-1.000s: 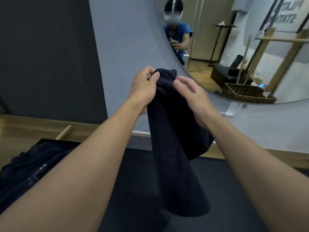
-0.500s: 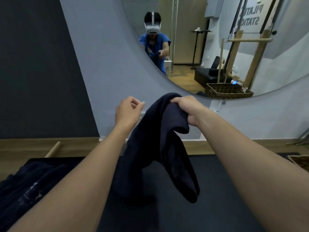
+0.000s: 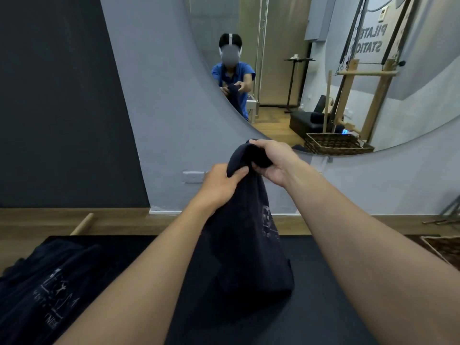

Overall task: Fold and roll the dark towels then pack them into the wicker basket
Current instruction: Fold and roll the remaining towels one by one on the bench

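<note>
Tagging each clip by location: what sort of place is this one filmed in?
Most likely a Pilates studio. The round wall mirror reflects mirrored lettering reading "Pilates Station", along with a wooden apparatus frame hung with straps. A dark padded mat lies underneath the towel being handled.

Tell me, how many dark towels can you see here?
2. One towel hangs from the left hand and right hand; a dark pile at lower left may hide more.
</note>
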The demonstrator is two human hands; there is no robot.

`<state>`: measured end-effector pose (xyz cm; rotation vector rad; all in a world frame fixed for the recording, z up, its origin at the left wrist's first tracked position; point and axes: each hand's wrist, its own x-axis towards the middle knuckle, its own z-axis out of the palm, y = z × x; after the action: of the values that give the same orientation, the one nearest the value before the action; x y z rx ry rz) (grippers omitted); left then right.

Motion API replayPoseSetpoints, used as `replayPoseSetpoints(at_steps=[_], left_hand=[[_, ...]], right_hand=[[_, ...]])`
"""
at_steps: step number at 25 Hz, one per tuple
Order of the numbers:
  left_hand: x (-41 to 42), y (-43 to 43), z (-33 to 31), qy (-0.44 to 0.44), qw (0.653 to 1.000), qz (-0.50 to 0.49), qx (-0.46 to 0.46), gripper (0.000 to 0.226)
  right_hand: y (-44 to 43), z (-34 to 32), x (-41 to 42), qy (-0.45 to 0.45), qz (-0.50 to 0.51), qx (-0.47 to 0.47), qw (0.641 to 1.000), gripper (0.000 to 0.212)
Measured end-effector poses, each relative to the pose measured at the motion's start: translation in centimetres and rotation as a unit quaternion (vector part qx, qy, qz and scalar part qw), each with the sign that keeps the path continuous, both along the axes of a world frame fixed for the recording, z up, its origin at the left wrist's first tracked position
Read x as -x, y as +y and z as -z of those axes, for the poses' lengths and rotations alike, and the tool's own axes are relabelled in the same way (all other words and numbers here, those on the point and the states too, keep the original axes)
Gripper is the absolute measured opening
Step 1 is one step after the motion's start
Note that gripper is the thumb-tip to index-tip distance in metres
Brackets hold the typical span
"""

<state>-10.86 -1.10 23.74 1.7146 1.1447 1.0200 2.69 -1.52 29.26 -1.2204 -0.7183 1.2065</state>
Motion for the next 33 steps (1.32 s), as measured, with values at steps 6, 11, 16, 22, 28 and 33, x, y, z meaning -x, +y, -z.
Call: replayPoseSetpoints(at_steps=[6, 11, 16, 22, 28, 33], left_hand=[[-1.5, 0.9, -1.2, -0.076, 0.989, -0.033, 0.124, 0.056], [-0.7, 1.4, -1.2, -0.076, 0.983, -0.009, 0.166, 0.069], [1.8, 2.7, -1.8, -0.022, 0.991, -0.059, 0.12, 0.057], [3.7, 3.3, -0.6, 0.047, 0.996, -0.069, 0.016, 0.045], [4.3, 3.0, -0.1, 0.127, 0.989, -0.061, -0.047, 0.021], [4.3, 2.4, -0.8, 0.006, 0.997, -0.03, 0.07, 0.02]], right_hand=[[-2.8, 3.5, -0.1, -0.154, -0.054, -0.082, 0.983, 0.053], [-3.1, 5.5, -1.1, -0.269, -0.048, -0.029, 0.961, 0.025], [-2.7, 5.4, -4.6, -0.318, 0.012, 0.028, 0.948, 0.018], [-2.2, 6.4, -9.0, -0.546, 0.107, 0.076, 0.827, 0.032], [-2.3, 7.3, -11.3, -0.616, 0.137, 0.115, 0.767, 0.025], [-2.1, 7.6, -12.2, -0.665, 0.11, 0.138, 0.726, 0.019]])
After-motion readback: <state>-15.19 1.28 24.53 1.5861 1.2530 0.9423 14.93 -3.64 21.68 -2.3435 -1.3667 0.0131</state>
